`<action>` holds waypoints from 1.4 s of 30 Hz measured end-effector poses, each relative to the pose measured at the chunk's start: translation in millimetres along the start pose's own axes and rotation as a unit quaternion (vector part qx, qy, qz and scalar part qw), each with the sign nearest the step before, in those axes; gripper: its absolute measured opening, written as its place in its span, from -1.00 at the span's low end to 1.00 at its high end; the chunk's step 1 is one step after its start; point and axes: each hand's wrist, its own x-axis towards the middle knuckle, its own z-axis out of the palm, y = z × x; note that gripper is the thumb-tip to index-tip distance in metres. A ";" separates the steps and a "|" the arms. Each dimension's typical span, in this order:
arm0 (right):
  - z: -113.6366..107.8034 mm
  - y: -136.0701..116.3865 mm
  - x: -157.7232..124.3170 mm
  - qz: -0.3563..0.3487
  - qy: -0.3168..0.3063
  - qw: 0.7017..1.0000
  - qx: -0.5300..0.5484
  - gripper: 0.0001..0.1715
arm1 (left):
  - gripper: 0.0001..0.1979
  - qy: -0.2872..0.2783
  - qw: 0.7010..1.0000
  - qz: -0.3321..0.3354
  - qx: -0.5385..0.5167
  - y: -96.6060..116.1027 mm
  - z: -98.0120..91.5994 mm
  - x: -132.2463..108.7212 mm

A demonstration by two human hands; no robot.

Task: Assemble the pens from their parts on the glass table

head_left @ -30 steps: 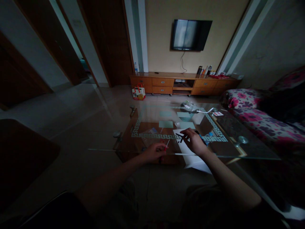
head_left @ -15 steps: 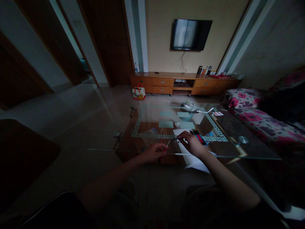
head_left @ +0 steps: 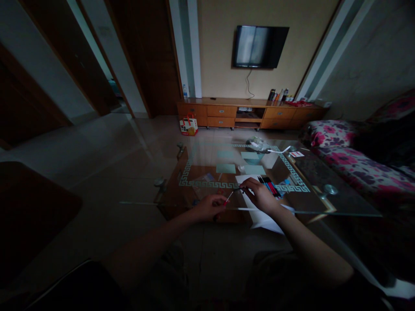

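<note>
The left hand [head_left: 209, 206] rested at the near edge of the glass counter [head_left: 327, 203], and its grip was pinched on a thin red pen [head_left: 228, 198] that pointed up and to the right. The right hand [head_left: 261, 195] lay just beside it, over a white sheet of paper [head_left: 264, 220], with its finger and thumb pressed together on a small dark piece [head_left: 237, 188], maybe a cap or a refill; the picture was too dim to tell which. The tip of the red pen and the dark piece were very near to each other, almost touching.

Just behind the right hand, a small bunch of pens [head_left: 268, 185], dark, red and blue, lay on the paper. Farther on the counter there were two pale green cards [head_left: 226, 168], a clear bag [head_left: 257, 144] and a small red-and-white card [head_left: 296, 154].

The pen seemed light and stiff, with a smooth plastic barrel that could slip or roll on the glass. I think it was best taken at the middle of the barrel, as the left hand did, so the tip stayed free. The dark piece was tiny and easy to drop, so a fingertip pinch near its end looked right. The paper hung over the counter edge and could slide easily.

A floral sofa [head_left: 343, 160] stood at the right, and a television [head_left: 261, 46] hung on the far wall.
</note>
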 end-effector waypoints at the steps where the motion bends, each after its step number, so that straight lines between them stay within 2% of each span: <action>1: 0.1 -0.1 0.1 -0.002 -0.001 1.000 -0.001 -0.69 | -0.61 -0.001 1.000 0.001 0.000 0.0 -0.1 -0.2; 33: -0.7 -13.6 2.6 -0.011 -0.021 1.000 0.002 -0.73 | -0.63 -0.004 1.000 -0.003 0.023 11.3 -0.2 -3.7; 42: 2.2 -17.8 2.8 -0.026 -0.030 0.999 0.006 -0.73 | -0.61 -0.015 0.999 0.021 0.035 3.4 -1.4 -1.8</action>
